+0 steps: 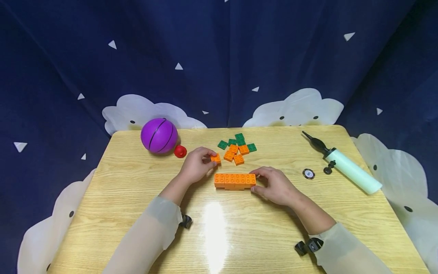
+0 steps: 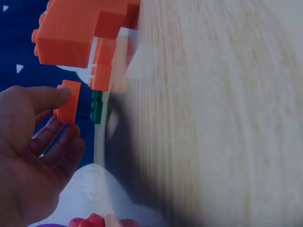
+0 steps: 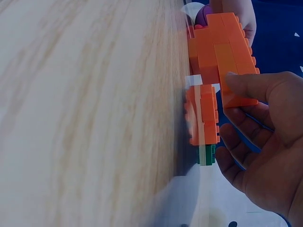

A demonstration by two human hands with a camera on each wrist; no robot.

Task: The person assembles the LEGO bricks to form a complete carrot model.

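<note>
Between thumb and fingers, my left hand (image 1: pixel 197 166) pinches a single orange building brick (image 1: pixel 215 158), which also shows in the left wrist view as a studded orange brick (image 2: pixel 69 101). My right hand (image 1: pixel 275 185) grips the right end of a row of joined orange bricks (image 1: pixel 234 180). In the right wrist view that orange brick assembly (image 3: pixel 222 52) steps inward toward its underside, and the right thumb presses its near face. Behind the row lie several loose orange bricks (image 1: pixel 229 155) and several green bricks (image 1: pixel 240 139).
A purple ball (image 1: pixel 159 135) and a small red object (image 1: pixel 180 151) stand at the back left of the wooden table (image 1: pixel 137 171). To the right lie a black-and-white round chip (image 1: pixel 308 174), a small black object (image 1: pixel 328 168) and a pale green hand pump (image 1: pixel 352 171) with a black nozzle.
</note>
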